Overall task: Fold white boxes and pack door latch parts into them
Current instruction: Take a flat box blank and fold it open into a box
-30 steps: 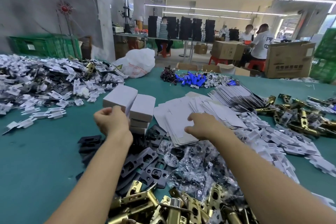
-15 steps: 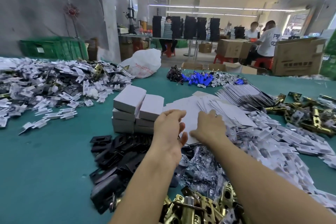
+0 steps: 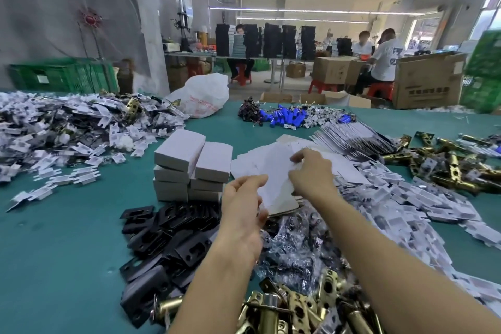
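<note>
Both hands meet over a pile of flat white box blanks (image 3: 245, 164) at the table's middle. My right hand (image 3: 311, 175) pinches the far edge of one flat blank (image 3: 275, 171), which is tilted up off the pile. My left hand (image 3: 244, 206) grips the same blank's near left edge between fingers and thumb. A stack of folded white boxes (image 3: 189, 168) stands just left of the hands. Black strike plates (image 3: 173, 233), bagged screws (image 3: 292, 249) and brass latch bolts (image 3: 287, 312) lie under my forearms.
White card inserts lie heaped at the left (image 3: 54, 130) and the right (image 3: 406, 198). More brass latches (image 3: 447, 168), a fan of leaflets (image 3: 352, 139), blue parts (image 3: 286, 118) and a white bag (image 3: 203, 96) lie farther back. People sit at benches beyond the green table (image 3: 54, 238).
My left hand left the stack of folded boxes and moved right to the blank pile. My right hand has raised one blank, and now both hands hold it.
</note>
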Tool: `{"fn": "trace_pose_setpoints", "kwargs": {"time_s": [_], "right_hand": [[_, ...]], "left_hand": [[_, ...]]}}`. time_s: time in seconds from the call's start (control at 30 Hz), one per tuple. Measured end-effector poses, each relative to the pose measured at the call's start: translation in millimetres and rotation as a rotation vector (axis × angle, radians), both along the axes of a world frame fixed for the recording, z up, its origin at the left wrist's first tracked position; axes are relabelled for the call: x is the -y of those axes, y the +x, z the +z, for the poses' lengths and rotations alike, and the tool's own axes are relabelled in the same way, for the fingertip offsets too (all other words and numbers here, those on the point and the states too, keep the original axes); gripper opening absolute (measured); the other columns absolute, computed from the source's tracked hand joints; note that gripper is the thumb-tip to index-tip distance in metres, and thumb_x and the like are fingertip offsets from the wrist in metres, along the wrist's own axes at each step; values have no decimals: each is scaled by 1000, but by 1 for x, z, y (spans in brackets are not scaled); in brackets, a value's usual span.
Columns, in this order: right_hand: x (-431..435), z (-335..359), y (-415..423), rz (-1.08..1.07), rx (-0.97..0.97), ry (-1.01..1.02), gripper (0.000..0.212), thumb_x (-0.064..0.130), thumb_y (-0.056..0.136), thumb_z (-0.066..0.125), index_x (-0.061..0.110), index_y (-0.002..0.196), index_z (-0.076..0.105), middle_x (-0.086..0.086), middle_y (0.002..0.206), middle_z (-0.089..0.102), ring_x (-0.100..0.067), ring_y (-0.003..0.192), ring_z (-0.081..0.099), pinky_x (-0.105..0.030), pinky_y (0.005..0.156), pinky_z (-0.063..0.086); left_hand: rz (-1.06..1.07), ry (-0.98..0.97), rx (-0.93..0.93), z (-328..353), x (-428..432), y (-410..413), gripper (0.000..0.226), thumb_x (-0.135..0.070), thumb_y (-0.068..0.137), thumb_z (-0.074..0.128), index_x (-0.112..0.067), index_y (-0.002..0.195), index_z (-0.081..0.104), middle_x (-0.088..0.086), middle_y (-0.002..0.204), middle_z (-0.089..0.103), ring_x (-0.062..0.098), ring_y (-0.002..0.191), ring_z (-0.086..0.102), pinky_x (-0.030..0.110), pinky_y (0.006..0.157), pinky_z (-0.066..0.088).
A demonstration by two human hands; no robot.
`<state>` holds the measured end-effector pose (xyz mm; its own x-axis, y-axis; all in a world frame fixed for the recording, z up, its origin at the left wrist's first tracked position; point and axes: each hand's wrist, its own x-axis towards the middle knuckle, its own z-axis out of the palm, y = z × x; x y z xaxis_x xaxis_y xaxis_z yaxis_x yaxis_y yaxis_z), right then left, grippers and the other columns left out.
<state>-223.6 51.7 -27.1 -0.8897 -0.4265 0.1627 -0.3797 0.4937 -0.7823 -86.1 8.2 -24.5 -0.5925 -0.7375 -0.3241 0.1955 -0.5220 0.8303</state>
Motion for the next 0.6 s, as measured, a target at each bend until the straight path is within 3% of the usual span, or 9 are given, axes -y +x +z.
{"fn": "trace_pose_setpoints", "kwargs": {"time_s": [0.07, 0.2, 0.33, 0.4, 0.5, 0.6], "right_hand": [[-18, 17, 3, 15, 150, -221, 31, -4, 89, 59, 14, 113, 61, -15, 115, 55, -22, 68, 70, -37, 59, 62], [-62, 29, 25, 103, 515, -598, 24, -5, 87, 67, 10, 105, 62, -21, 111, 60, -28, 78, 71, -27, 52, 57], [-86, 13, 54, 232, 753, -632, 32, -3, 82, 69, 4, 111, 62, -20, 104, 68, -21, 67, 72, -25, 54, 56], [-89, 6, 65, 300, 785, -561, 35, -2, 80, 70, 4, 113, 63, -19, 101, 70, -21, 68, 72, -26, 55, 57], [-89, 2, 75, 388, 562, -332, 36, 8, 83, 76, 20, 114, 64, -9, 116, 66, -17, 76, 73, -28, 60, 57], [-90, -1, 76, 430, 14, 46, 52, 56, 73, 72, 43, 121, 57, 32, 130, 44, -1, 104, 59, -27, 86, 50]], "left_hand": [[18, 36, 0, 0, 0, 2, 26, -22, 90, 72, -17, 110, 57, -3, 77, 46, 11, 69, 45, 26, 61, 40], [-135, 118, -95, -1, 3, 5, 40, -45, 86, 71, -22, 116, 59, 9, 120, 60, 21, 106, 61, 41, 90, 51], [-462, 235, -333, 1, -4, 5, 79, -68, 81, 56, -11, 136, 60, 21, 131, 65, 39, 123, 61, 53, 109, 44], [-466, 292, -402, 1, -4, 6, 86, -74, 84, 50, -6, 136, 60, 21, 132, 62, 39, 118, 62, 54, 112, 39], [-409, 308, -455, 0, 0, 8, 95, -78, 80, 51, -5, 141, 55, 19, 123, 52, 34, 111, 50, 51, 111, 37], [-398, 288, -458, 4, -3, 10, 92, -80, 84, 44, -7, 139, 56, 16, 119, 48, 32, 108, 46, 45, 93, 49]]}}
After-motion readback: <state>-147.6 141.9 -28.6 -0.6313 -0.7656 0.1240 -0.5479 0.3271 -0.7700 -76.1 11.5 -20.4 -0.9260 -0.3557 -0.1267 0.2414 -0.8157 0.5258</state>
